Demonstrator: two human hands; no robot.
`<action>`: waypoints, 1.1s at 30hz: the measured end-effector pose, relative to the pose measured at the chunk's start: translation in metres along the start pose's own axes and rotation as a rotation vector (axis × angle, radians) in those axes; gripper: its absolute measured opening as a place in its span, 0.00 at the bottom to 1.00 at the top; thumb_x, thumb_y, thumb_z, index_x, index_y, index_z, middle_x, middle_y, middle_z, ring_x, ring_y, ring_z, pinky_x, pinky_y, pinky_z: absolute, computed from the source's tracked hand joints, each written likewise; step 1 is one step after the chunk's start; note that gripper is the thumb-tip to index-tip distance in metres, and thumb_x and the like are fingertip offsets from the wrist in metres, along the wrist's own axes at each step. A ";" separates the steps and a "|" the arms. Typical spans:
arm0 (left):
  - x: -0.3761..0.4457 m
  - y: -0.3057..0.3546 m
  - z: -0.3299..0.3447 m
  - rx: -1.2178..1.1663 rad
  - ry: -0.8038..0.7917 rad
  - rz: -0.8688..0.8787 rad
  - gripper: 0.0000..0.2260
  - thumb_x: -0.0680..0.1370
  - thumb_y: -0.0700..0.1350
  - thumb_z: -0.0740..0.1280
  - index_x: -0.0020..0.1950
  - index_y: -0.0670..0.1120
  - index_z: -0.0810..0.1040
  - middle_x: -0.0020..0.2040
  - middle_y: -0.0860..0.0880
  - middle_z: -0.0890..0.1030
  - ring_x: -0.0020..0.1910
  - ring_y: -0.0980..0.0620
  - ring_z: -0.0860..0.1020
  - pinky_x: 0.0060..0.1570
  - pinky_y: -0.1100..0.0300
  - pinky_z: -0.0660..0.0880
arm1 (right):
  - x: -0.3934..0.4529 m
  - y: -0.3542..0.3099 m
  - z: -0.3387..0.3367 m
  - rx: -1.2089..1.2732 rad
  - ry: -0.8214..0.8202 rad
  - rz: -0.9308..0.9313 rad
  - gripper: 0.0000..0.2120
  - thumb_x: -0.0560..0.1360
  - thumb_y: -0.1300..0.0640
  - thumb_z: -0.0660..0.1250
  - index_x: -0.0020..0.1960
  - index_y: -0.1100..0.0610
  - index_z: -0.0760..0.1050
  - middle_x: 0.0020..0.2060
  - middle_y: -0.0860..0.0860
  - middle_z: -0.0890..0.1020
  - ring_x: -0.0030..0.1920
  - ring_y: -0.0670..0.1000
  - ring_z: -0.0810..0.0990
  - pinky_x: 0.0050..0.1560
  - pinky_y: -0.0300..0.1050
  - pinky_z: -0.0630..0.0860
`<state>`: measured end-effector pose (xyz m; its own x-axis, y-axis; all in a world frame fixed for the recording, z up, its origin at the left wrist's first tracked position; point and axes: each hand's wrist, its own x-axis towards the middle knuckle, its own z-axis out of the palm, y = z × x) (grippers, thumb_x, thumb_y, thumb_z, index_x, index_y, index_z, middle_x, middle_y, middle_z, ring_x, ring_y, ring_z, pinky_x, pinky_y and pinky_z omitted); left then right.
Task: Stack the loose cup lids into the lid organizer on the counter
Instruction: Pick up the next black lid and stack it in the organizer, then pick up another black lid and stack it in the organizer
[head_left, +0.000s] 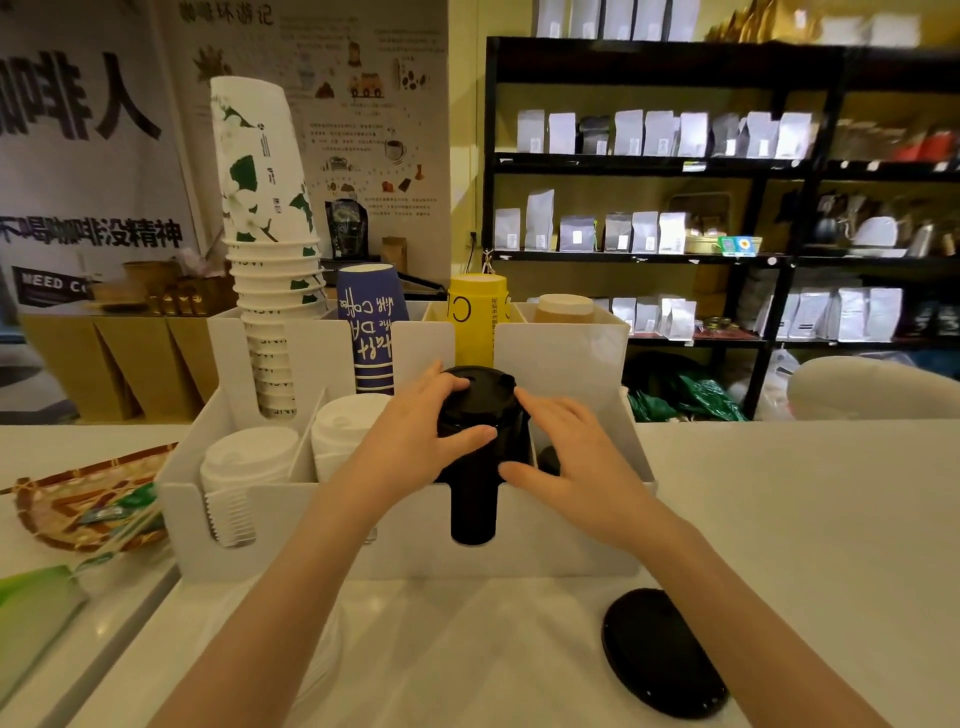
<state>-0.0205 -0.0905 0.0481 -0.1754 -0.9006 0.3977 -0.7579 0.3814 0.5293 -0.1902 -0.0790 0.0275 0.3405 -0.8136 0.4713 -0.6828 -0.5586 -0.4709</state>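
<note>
flanking lid stack (483, 410), hands (410, 441) (571, 452) outstretched (left gripping, right splayed)

A stack of black plastic lids (472, 512) sits in the white lid organizer (415, 561) on the counter (805, 519); one loose black lid (662, 652) lies before it.

White counter (805, 519) in front of me. Directly on it:
- white lid organizer (363, 551), upright, mid-counter
- one loose black lid (662, 652), flat, on my near right, apart from the organizer
- woven tray (57, 499), far left, just beside the organizer
</note>
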 end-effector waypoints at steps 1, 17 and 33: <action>-0.001 0.001 0.002 0.026 0.003 -0.003 0.26 0.72 0.52 0.66 0.68 0.49 0.64 0.75 0.47 0.57 0.72 0.48 0.60 0.68 0.55 0.60 | -0.002 0.000 -0.002 0.039 -0.030 0.022 0.33 0.73 0.49 0.64 0.72 0.49 0.51 0.70 0.48 0.64 0.70 0.46 0.58 0.68 0.46 0.59; -0.027 0.035 0.048 0.352 0.294 0.309 0.19 0.73 0.49 0.64 0.62 0.44 0.72 0.62 0.43 0.77 0.62 0.43 0.73 0.63 0.47 0.66 | -0.125 0.045 -0.029 0.054 -0.023 0.301 0.30 0.68 0.45 0.68 0.67 0.44 0.61 0.64 0.43 0.71 0.60 0.42 0.69 0.63 0.41 0.67; -0.071 0.047 0.119 -0.114 -0.588 0.233 0.36 0.68 0.60 0.68 0.71 0.54 0.56 0.71 0.53 0.65 0.66 0.56 0.65 0.61 0.67 0.60 | -0.148 0.037 -0.043 0.050 -0.222 0.432 0.24 0.67 0.55 0.72 0.60 0.57 0.71 0.47 0.48 0.75 0.42 0.40 0.68 0.42 0.19 0.64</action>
<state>-0.1179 -0.0333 -0.0443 -0.6671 -0.7432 0.0513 -0.5928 0.5713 0.5676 -0.2937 0.0280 -0.0272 0.1663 -0.9844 0.0573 -0.7620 -0.1651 -0.6262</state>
